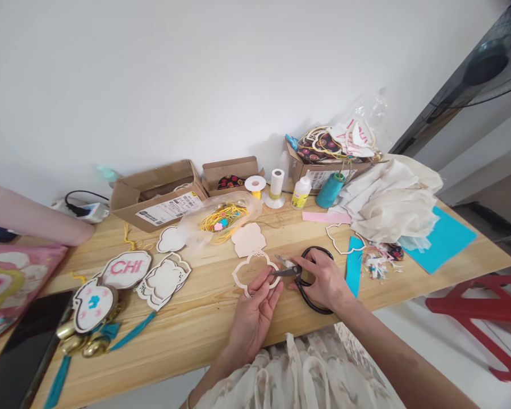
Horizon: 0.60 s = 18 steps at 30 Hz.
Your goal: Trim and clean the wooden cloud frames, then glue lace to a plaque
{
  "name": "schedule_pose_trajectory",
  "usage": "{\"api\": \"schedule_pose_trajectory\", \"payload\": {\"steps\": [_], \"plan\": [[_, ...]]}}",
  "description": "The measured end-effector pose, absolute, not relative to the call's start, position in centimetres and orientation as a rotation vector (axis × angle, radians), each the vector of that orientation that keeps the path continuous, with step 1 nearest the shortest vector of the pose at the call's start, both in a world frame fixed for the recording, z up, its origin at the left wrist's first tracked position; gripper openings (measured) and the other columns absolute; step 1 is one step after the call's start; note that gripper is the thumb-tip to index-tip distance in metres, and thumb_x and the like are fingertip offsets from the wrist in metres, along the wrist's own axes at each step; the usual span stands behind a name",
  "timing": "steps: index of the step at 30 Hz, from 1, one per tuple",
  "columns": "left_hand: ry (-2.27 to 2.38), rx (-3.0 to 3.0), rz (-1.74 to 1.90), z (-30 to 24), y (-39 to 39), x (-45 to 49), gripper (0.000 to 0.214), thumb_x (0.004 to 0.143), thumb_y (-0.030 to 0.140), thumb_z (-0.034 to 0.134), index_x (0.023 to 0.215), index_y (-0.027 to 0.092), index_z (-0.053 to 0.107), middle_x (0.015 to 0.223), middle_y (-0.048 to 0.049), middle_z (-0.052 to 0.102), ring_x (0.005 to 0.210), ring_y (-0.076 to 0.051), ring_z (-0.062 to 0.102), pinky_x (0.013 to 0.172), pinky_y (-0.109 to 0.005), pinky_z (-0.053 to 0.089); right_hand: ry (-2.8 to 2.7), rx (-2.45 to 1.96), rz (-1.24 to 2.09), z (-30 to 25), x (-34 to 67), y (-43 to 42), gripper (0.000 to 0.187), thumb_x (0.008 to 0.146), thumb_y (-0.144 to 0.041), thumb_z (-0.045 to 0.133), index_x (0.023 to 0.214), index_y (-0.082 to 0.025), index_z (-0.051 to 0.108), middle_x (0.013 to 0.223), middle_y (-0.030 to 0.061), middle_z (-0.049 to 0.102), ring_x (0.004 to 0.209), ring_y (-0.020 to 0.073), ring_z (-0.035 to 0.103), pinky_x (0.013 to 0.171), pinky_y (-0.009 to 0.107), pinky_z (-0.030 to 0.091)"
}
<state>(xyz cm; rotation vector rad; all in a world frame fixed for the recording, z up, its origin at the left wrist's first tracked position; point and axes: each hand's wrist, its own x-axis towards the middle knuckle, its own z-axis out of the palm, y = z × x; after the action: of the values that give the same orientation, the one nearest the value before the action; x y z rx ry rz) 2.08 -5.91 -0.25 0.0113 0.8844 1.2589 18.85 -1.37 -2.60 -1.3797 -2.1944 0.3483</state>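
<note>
My right hand [321, 281] grips black-handled scissors [298, 271] with the blades open and pointing left. The blades reach a thin wooden cloud-shaped frame [247, 271] lying on the wooden table [204, 318]. My left hand [255, 309] pinches the frame's near right edge with thumb and fingers. A solid wooden cloud piece [248, 238] lies just behind the frame.
Finished cloud ornaments, one marked CHI [125, 268], with bells and teal tassels lie at the left. Cardboard boxes [157, 196], a bag of yellow cord [223, 218], spools, a glue bottle [300, 192], white cloth [387, 199] and teal sheets [440, 238] line the back and right. A red stool [485, 318] stands at the right.
</note>
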Motion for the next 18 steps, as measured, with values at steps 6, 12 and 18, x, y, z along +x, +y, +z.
{"api": "schedule_pose_trajectory", "payload": {"steps": [6,12,18], "plan": [[0.869,0.005,1.26,-0.6,-6.2,1.8,0.027,0.078,0.001,0.047,0.092,0.012,0.067,0.106,-0.0089,0.064,0.1,-0.016,0.058,0.091,-0.029,0.047,-2.191,-1.373,0.338,-2.6,18.8,-1.4,0.04,0.065,-0.041,0.065,0.097,-0.017,0.064,0.076,0.006,0.05,0.068,0.0167,0.047,0.061,0.029,0.039],[0.877,0.0,1.304,-1.1,-5.8,2.4,0.026,0.078,0.001,0.048,0.088,0.015,0.068,0.105,-0.0063,0.065,0.1,-0.015,0.058,0.094,-0.033,0.044,-2.253,-1.316,0.358,-1.8,18.9,-1.4,0.042,0.062,-0.042,0.068,0.096,-0.018,0.063,0.076,0.005,0.049,0.069,0.0169,0.047,0.061,0.028,0.039],[0.902,0.034,1.303,-0.6,-5.4,2.7,0.024,0.076,0.001,0.049,0.083,0.014,0.068,0.099,-0.0058,0.067,0.097,-0.016,0.059,0.095,-0.034,0.043,-2.257,-1.369,0.34,-1.5,18.7,-1.4,0.041,0.061,-0.043,0.067,0.093,-0.017,0.064,0.075,0.0055,0.049,0.069,0.0172,0.047,0.061,0.029,0.039]]}}
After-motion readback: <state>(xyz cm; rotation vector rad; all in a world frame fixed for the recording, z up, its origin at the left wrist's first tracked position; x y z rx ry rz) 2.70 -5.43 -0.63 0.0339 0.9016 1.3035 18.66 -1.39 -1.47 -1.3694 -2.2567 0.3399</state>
